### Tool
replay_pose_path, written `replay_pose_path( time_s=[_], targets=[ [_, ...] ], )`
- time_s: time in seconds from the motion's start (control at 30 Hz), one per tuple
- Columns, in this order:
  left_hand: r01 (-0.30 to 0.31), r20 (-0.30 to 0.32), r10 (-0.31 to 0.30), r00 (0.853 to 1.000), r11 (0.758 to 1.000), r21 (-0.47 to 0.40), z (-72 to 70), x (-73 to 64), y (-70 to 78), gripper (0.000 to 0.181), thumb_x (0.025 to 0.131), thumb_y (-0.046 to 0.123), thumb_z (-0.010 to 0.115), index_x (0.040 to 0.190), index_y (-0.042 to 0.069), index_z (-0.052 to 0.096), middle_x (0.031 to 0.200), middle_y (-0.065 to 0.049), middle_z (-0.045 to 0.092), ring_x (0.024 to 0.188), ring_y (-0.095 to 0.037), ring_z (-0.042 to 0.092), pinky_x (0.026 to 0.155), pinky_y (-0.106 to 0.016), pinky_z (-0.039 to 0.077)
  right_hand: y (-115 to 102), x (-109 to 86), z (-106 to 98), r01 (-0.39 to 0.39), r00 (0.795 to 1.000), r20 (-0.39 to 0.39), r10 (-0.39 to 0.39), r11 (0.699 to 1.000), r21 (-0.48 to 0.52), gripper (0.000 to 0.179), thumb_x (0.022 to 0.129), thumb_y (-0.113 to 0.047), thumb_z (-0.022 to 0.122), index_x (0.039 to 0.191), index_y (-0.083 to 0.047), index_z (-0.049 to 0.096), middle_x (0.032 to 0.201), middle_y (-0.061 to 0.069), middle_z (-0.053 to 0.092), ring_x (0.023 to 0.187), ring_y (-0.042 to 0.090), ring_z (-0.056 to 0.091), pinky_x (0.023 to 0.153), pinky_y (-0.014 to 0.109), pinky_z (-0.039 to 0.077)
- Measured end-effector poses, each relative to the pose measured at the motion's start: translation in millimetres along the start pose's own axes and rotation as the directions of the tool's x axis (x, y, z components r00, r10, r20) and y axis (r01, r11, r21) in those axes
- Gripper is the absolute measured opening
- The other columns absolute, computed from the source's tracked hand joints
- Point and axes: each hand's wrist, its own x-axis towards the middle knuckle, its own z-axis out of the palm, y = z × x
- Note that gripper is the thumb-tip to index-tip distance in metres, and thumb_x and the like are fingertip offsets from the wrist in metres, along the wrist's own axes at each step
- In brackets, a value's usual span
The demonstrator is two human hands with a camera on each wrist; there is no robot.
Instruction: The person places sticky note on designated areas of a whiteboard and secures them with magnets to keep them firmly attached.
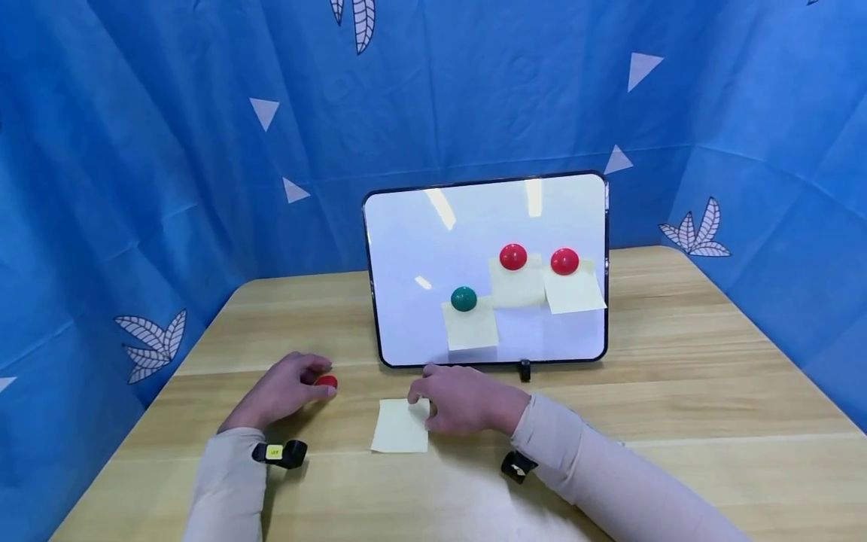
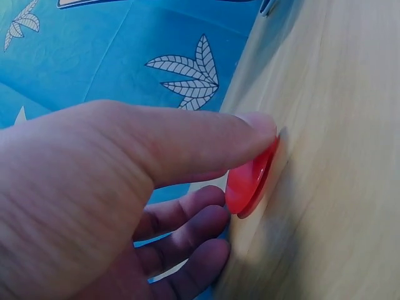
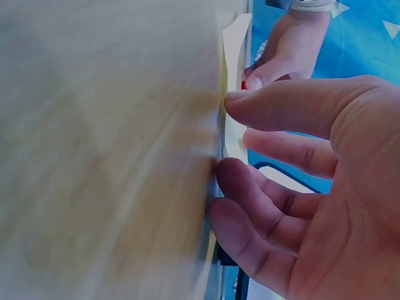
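My left hand (image 1: 287,388) pinches a red round magnet (image 1: 327,382) low over the table. In the left wrist view the thumb lies on the magnet (image 2: 247,181), and the other fingers are bent behind it. A pale yellow sticky note (image 1: 400,427) lies on the wood in front of the whiteboard. At its right edge my right hand (image 1: 467,400) touches it, index finger over the paper and thumb at the side. In the right wrist view a gap shows between thumb and index finger at the note (image 3: 235,53).
A black-framed whiteboard (image 1: 413,248) stands tilted at the back. On it, a green magnet (image 1: 463,299) and two red magnets (image 1: 512,257) hold sticky notes. Blue patterned cloth (image 1: 203,150) surrounds the wooden table (image 1: 711,376).
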Motion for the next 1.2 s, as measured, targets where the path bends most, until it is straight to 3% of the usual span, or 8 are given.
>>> replay_pose_path(
  time_s=[0.3,1.2],
  targets=[
    [0.011,-0.004,-0.011,1.000,1.000,0.027,2.4,-0.1,-3.0,0.059,0.083,0.027,0.084,0.133,0.006,0.062,0.125,-0.014,0.055,0.106,-0.030,0.054,0.088,-0.047,0.051,4,-0.3,1,0.047,0.999,-0.012,-0.047,0.999,0.024,0.028,0.087,-0.014,0.073,0.115,-0.014,0.071,0.104,-0.007,0.064,0.090,0.003,0.055,0.082,0.022,0.049],
    [0.018,0.015,-0.018,1.000,1.000,0.015,0.6,-2.5,-6.9,0.054,0.083,0.024,0.084,0.129,0.006,0.064,0.119,-0.012,0.057,0.100,-0.029,0.054,0.082,-0.041,0.051,11,-5.0,4,0.073,0.997,-0.031,-0.070,0.992,0.103,0.016,0.089,-0.016,0.072,0.104,-0.011,0.075,0.093,-0.007,0.061,0.085,0.002,0.053,0.080,0.019,0.048]
  ],
)
